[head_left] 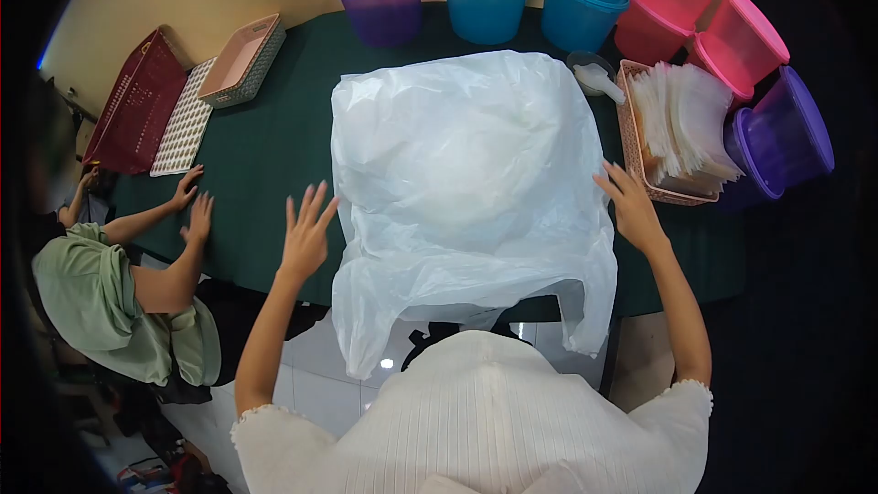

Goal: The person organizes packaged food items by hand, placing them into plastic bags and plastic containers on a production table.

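Observation:
A large translucent white plastic bag [457, 165] lies spread over the middle of the dark green table, its handle ends hanging over the front edge. A rounded pale shape shows faintly through it; what it is cannot be made out. My left hand [307, 233] is just off the bag's left side, fingers spread, holding nothing. On the other side, my right hand [633, 210] is close by the bag's right edge with its fingers apart and nothing held; whether the fingertips touch the plastic is unclear.
Purple, blue and pink tubs [486, 9] line the back and right. A pink basket [631, 128] holds clear plastic sleeves [681, 123], beside a small bowl [593, 73]. Left are a maroon basket [137, 110], a woven basket [242, 64] and a person in green [91, 293], hands on the table [265, 155].

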Demonstrator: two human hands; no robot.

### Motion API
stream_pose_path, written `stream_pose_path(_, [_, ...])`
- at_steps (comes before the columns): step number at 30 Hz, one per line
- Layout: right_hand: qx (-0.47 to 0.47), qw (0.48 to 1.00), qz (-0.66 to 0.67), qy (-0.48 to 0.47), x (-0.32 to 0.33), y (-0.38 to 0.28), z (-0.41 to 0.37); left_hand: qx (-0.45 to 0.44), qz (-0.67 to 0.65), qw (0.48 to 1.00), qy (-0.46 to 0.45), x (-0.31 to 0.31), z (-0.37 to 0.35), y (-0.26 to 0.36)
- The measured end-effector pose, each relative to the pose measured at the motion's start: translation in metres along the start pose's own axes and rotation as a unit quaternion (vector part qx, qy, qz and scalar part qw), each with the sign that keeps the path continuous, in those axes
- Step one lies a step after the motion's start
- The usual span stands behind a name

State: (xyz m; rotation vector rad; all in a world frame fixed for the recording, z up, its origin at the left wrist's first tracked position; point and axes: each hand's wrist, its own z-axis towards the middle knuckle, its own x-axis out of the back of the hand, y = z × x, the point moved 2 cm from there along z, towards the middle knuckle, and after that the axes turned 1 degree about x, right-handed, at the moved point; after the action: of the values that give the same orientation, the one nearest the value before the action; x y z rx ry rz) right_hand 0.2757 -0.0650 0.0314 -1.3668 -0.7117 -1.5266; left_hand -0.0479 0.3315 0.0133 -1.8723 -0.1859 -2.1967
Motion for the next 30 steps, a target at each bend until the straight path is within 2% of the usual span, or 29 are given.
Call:
stream_pose_path(2, [0.004, 1.000, -0.018, -0.020, -0.009, 0.007, -0.030, -0.001, -0.029, 0.999, -0.033, -0.004, -0.027, -0.005])
stream_pose_path(4, [0.040, 0.997, 0.032, 0.059, -0.032, 0.009, -0.049, -0.004, -0.055, 0.996, -0.067, -0.014, -0.042, -0.001])
stream_pose_path(5, [0.038, 0.997, 0.032, 0.061, -0.042, 0.012, -0.050, -0.025, -0.074, 0.997, -0.010, -0.025, -0.045, 0.002])
stream_pose_path(6, [0.068, 0.989, 0.045, 0.124, -0.047, 0.009, -0.048, -0.047, -0.093, 0.993, 0.049, -0.035, -0.044, 0.004])
stream_pose_path(7, [0.098, 0.976, 0.057, 0.187, -0.051, 0.005, -0.044, -0.048, -0.092, 0.993, 0.050, -0.042, -0.042, 0.007])
stream_pose_path(8, [0.097, 0.966, 0.090, 0.223, -0.055, 0.004, -0.036, -0.089, -0.106, 0.988, 0.074, -0.049, -0.038, 0.012])
stream_pose_path(9, [0.099, 0.965, 0.089, 0.225, -0.051, -0.002, -0.026, -0.130, -0.119, 0.979, 0.098, -0.050, -0.034, 0.017])
stream_pose_path(10, [0.108, 0.980, 0.021, 0.168, -0.047, -0.009, -0.017, -0.141, -0.030, 0.988, 0.057, -0.041, -0.027, 0.029])
stream_pose_path(11, [0.115, 0.986, -0.047, 0.110, -0.046, -0.015, -0.009, -0.141, -0.028, 0.988, 0.059, -0.040, -0.022, 0.027])
stream_pose_path(12, [0.119, 0.990, 0.013, 0.074, -0.047, -0.017, -0.002, -0.147, -0.105, 0.983, -0.034, -0.044, -0.018, 0.024])
stream_pose_path(13, [0.120, 0.990, 0.012, 0.076, -0.043, -0.016, 0.001, -0.150, -0.180, 0.964, -0.126, -0.050, -0.016, 0.021])
stream_pose_path(14, [0.119, 0.990, 0.068, 0.018, -0.039, -0.015, 0.004, -0.009, -0.294, 0.943, -0.156, -0.055, -0.020, 0.009])
stream_pose_path(15, [0.118, 0.984, 0.123, -0.042, -0.035, -0.015, 0.007, 0.013, -0.295, 0.910, -0.291, -0.048, -0.016, -0.007])
stream_pose_path(17, [0.124, 0.982, 0.130, -0.062, -0.013, -0.019, 0.009, 0.090, -0.391, 0.915, -0.051, -0.007, -0.018, -0.002])
stream_pose_path(19, [0.012, 0.926, 0.357, -0.124, 0.006, -0.011, 0.005, 0.203, -0.429, 0.877, -0.067, 0.035, -0.023, 0.003])
stream_pose_path(20, [-0.052, 0.914, 0.374, -0.148, 0.007, -0.001, 0.004, 0.235, -0.385, 0.892, -0.042, 0.051, -0.024, 0.010])
stream_pose_path(21, [-0.117, 0.897, 0.391, -0.171, 0.011, -0.001, 0.005, 0.237, -0.384, 0.892, -0.041, 0.062, -0.026, 0.013])
stream_pose_path(22, [-0.115, 0.896, 0.392, -0.172, 0.014, -0.007, 0.007, 0.224, -0.399, 0.889, -0.027, 0.071, -0.028, 0.014])
stream_pose_path(25, [-0.290, 0.815, 0.484, -0.135, 0.033, -0.040, 0.016, 0.196, -0.441, 0.876, -0.004, 0.067, -0.031, 0.011])
stream_pose_path(26, [-0.345, 0.779, 0.509, -0.119, 0.037, -0.044, 0.017, 0.232, -0.473, 0.850, 0.016, 0.062, -0.029, 0.009])
stream_pose_path(27, [-0.380, 0.751, 0.519, -0.147, 0.003, -0.016, 0.021, 0.268, -0.505, 0.820, 0.036, 0.054, -0.027, 0.006])
stream_pose_path(28, [-0.352, 0.739, 0.546, -0.181, 0.007, -0.022, 0.026, 0.328, -0.621, 0.712, 0.021, 0.042, -0.023, 0.002])
stream_pose_path(29, [-0.322, 0.724, 0.571, -0.215, 0.011, -0.029, 0.030, 0.329, -0.620, 0.711, 0.024, 0.039, -0.022, -0.003])
stream_pose_path(30, [-0.319, 0.725, 0.571, -0.216, 0.013, -0.028, 0.033, 0.373, -0.623, 0.687, -0.027, 0.044, -0.019, 0.001])
